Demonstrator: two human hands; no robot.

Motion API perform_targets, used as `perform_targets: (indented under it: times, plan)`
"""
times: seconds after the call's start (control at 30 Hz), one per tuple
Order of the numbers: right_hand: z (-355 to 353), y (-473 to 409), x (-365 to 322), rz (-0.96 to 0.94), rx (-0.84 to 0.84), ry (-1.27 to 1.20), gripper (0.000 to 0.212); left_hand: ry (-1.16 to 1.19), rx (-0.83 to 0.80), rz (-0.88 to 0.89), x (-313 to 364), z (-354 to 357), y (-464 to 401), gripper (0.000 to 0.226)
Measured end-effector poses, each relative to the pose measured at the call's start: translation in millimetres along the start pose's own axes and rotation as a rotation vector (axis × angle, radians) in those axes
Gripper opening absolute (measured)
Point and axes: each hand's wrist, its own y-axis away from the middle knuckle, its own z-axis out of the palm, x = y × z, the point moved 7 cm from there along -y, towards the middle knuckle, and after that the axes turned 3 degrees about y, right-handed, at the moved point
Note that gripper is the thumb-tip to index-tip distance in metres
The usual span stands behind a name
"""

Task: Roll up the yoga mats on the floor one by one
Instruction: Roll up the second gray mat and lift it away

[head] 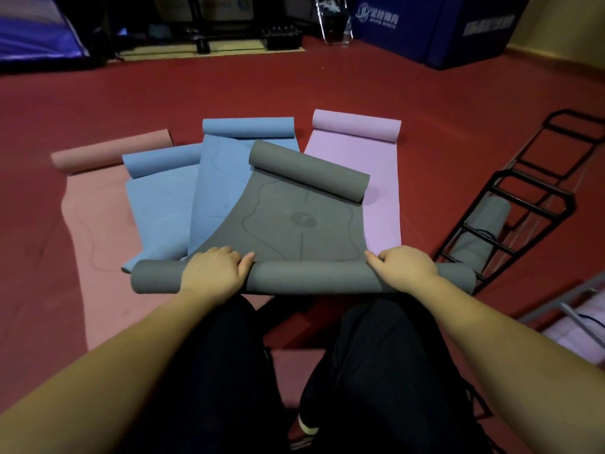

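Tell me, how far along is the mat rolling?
Done: nothing clearly; a grey roll already lies by the black rack. In hand: both hands, left hand and right hand, grip the grey mat, rolled at its near end. Left: two blue mats, the pink mat and the lilac mat.

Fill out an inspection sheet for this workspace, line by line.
Surface: red floor.
Job's things: grey mat half rolled at its near end; two blue mats, pink mat and lilac mat spread, far ends curled.
Clutter: black rack lying at right, grey roll in it.
Hands: left hand and right hand grip the grey roll.
Cables: nothing seen.
Surroundings: blue padded blocks, dark equipment behind.
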Motion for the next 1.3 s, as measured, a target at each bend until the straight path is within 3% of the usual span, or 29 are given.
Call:
perform_targets:
  times: [0.13,0.4,0.6,0.7,0.87,0.97,1.07,1.17,1.3]
  plan:
    - [-7,1,5,0.007,-0.089,-0.002,0.067,-0.002,0.025,0.025,5,-9,-7,0.068]
    - [3,11,15,0.027,-0.4,-0.104,0.073,-0.08,-0.247,-0.04,2,-10,-2,0.069]
    - [7,6,12,-0.042,-0.113,-0.196,0.043,0.044,-0.37,-0.039,-3,8,-10,0.057]
    - [6,4,14,-0.017,-0.093,-0.183,0.046,-0.01,-0.296,0.037,-2,9,-15,0.049]
    - [13,-11,10,-0.014,-0.329,-0.146,0.036,-0.009,-0.005,-0.029,6,-3,-10,0.049]
    - [16,-19,2,-0.037,-0.441,-0.091,0.033,-0.017,0.161,0.027,12,1,11,0.044]
    - [22,-27,-3,-0.041,-0.502,-0.017,0.043,-0.03,0.161,0.038,9,12,22,0.044]
    - [24,-35,-4,-0.027,-0.42,-0.011,0.043,-0.065,0.105,0.002,8,7,8,0.05]
    - [3,-31,1,0.032,-0.065,-0.078,0.055,-0.027,-0.083,-0.055,4,10,-15,0.054]
